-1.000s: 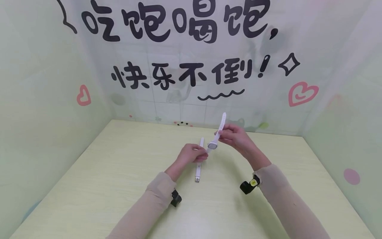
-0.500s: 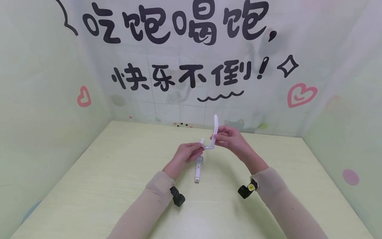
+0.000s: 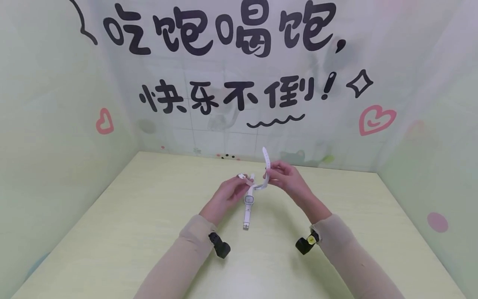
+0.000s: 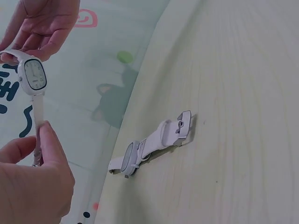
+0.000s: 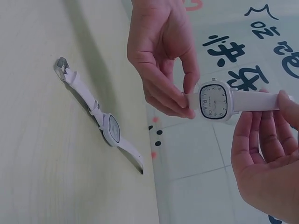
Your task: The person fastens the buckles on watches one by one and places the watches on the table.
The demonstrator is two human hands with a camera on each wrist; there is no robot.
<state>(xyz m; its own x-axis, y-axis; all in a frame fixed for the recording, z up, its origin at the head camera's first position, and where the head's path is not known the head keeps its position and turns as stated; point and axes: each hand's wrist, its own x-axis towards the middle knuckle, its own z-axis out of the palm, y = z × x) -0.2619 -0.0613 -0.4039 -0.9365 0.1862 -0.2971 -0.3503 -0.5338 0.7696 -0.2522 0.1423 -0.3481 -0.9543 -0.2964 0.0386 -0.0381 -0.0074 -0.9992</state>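
A white watch with a rounded square face (image 3: 258, 186) (image 4: 34, 75) (image 5: 213, 101) hangs in the air between both hands. My left hand (image 3: 242, 182) (image 4: 39, 135) pinches its lower strap by the buckle end. Fingertips of my right hand (image 3: 269, 174) (image 4: 11, 53) pinch the other strap, whose free end sticks up. In the right wrist view the dial faces the camera with a hand pinching the strap on each side. A second white watch (image 3: 248, 206) (image 4: 149, 147) (image 5: 105, 123) lies flat on the table below the hands, untouched.
The pale yellow-green table (image 3: 149, 216) is boxed in by film-covered walls on three sides, with black characters and pink hearts (image 3: 377, 118) on them. A small black camera is strapped to each forearm (image 3: 220, 248) (image 3: 304, 245).
The left hand has lifted off the lying watch and taken the lower strap of the raised one. The right hand has moved slightly left and down, so the watch is now held between both hands.
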